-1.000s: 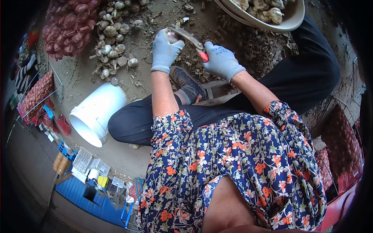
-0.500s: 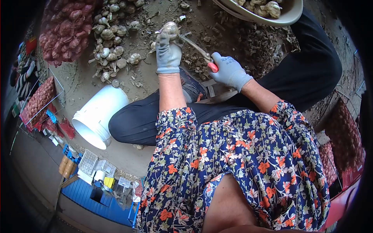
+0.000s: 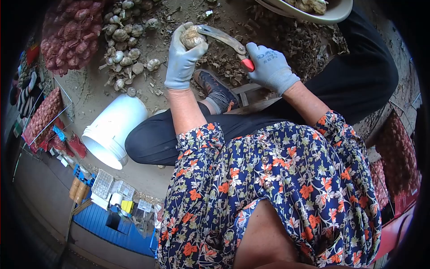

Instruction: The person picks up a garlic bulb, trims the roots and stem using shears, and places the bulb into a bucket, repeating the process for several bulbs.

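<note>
Grey-gloved left hand [image 3: 181, 62] has drawn back, closed round a pale papery garlic bulb [image 3: 192, 36]; right hand [image 3: 270, 68] clamps red-handled metal shears [image 3: 226, 39]. Bulb seems light, flaky: cup its belly.

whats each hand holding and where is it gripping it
The left hand grips a garlic bulb around its rounded body, with fingers curled over it. The right hand holds pruning shears by the red handle end, with the blades reaching to the bulb.
</note>
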